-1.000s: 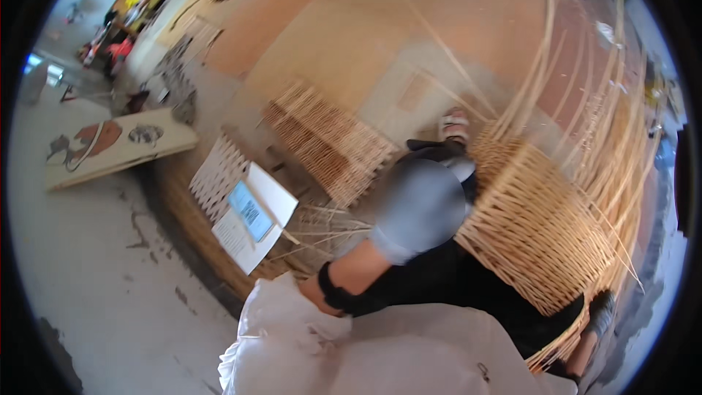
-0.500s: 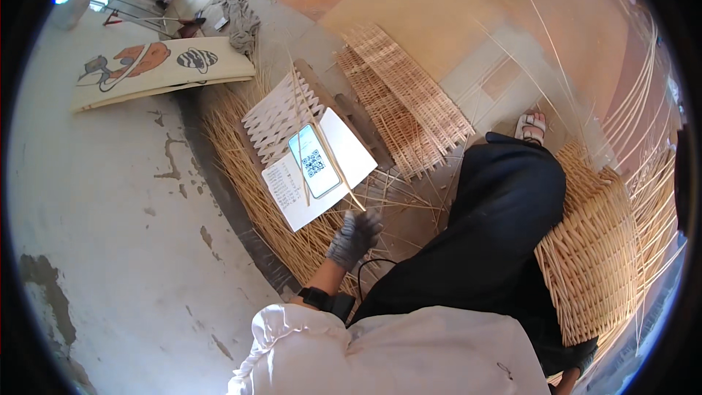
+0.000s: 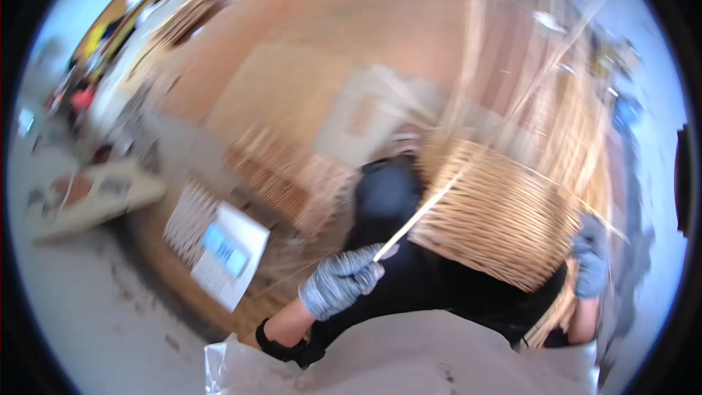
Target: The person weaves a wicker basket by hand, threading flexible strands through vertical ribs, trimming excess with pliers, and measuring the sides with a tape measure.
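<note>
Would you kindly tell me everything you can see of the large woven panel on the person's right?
The large woven panel is tan, seemingly wicker, with close ridged rows. Broad and roughly rectangular, it slants down rightward, its near edge against black clothing. Long strands lie beyond its far edge. The right hand is at its right corner; a pale strand from the left hand crosses its left part. Blur hides finer detail.

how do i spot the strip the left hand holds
Find the large woven panel on the person's right. By its lower left corner, the gloved left hand grips the strip. Unlike the strands woven in rows beside it, it looks paler and slants across them.
</note>
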`<state>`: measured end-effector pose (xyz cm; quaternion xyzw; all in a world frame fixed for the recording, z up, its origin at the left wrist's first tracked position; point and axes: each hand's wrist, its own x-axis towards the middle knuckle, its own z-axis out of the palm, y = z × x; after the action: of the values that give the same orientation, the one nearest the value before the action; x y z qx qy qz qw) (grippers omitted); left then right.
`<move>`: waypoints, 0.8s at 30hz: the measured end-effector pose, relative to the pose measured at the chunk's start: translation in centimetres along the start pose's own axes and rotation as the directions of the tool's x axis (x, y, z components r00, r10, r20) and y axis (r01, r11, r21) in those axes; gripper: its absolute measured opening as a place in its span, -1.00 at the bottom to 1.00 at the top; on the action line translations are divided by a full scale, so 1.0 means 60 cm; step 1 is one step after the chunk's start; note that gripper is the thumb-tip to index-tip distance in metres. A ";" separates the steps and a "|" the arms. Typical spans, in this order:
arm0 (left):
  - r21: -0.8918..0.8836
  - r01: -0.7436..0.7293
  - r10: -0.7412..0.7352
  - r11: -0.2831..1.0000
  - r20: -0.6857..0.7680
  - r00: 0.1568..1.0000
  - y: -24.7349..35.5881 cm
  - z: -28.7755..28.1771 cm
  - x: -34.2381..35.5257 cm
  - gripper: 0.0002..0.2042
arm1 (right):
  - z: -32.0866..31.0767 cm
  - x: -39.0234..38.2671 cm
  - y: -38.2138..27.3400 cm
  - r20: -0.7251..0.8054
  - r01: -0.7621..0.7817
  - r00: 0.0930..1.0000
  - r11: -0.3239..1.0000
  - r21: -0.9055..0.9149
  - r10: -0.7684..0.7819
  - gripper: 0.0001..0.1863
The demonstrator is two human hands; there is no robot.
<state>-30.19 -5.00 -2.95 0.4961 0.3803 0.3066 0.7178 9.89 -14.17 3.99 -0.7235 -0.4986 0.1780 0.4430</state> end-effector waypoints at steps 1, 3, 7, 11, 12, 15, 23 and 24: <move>0.185 -0.118 0.103 0.976 0.089 0.991 0.018 0.028 0.022 -0.72 | 0.065 0.017 -0.084 0.271 0.269 0.940 0.941 -0.205 -0.209 -0.58; 0.433 -0.477 0.356 0.765 0.332 0.873 0.016 0.066 0.066 -0.70 | 0.123 0.023 -0.151 0.689 -0.510 0.707 0.789 0.344 0.157 -0.67; 0.360 -0.708 0.479 0.608 0.544 0.689 0.064 0.135 0.130 -0.69 | 0.095 0.005 -0.076 0.740 -0.432 0.672 0.798 0.420 -0.025 -0.73; 0.538 -0.700 0.263 0.471 0.672 0.693 0.058 0.141 0.158 -0.71 | 0.090 0.016 -0.087 0.783 -0.586 0.600 0.757 0.290 0.165 -0.83; 0.503 -0.731 0.240 0.461 0.722 0.649 0.053 0.141 0.164 -0.71 | 0.095 0.014 -0.082 0.690 -0.628 0.694 0.642 0.440 0.205 -0.84; 0.610 -0.570 0.362 0.551 0.441 0.821 0.081 0.116 0.222 -0.79 | 0.119 0.032 -0.033 0.403 -0.339 0.914 0.627 0.702 0.043 -0.81; 0.423 -0.270 0.244 0.865 0.114 0.963 0.087 0.073 0.337 -0.75 | 0.158 0.121 -0.022 0.192 0.103 0.963 0.914 0.393 -0.191 -0.78; 0.428 -0.263 0.235 0.865 0.118 0.965 0.084 0.071 0.343 -0.75 | 0.162 0.124 -0.018 0.194 0.127 0.956 0.910 0.394 -0.218 -0.78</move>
<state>-16.14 11.38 -2.21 0.6994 0.3499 0.2873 0.5530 5.77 -3.02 0.96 -0.5514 -0.5659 0.3145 0.5261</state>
